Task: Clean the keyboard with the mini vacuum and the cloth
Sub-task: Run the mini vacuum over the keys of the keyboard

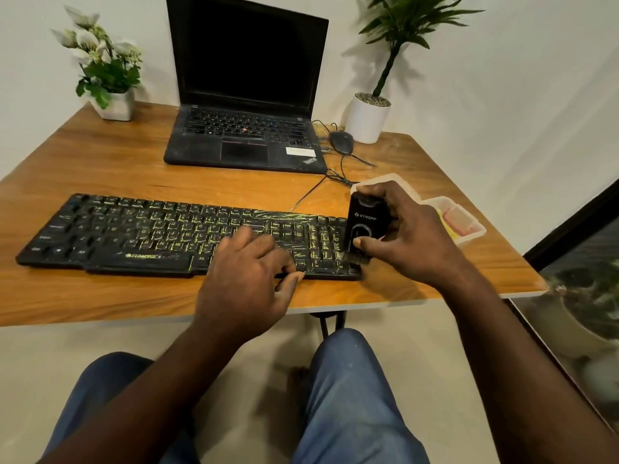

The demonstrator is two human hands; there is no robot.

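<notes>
Atop keyboard [150, 229], vacuum [363, 222] upright, brush down

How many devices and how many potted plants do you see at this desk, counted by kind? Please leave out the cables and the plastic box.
Keyboard: 1
Laptop: 1
Mouse: 1
Mini vacuum, held in the right hand: 1
Potted plants: 2
Total: 6

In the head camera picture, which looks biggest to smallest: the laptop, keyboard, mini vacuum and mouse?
1. laptop and keyboard: they look about alike, and the keyboard is nearer, so no ranking.
2. mini vacuum
3. mouse, though it sits farther back.
</notes>
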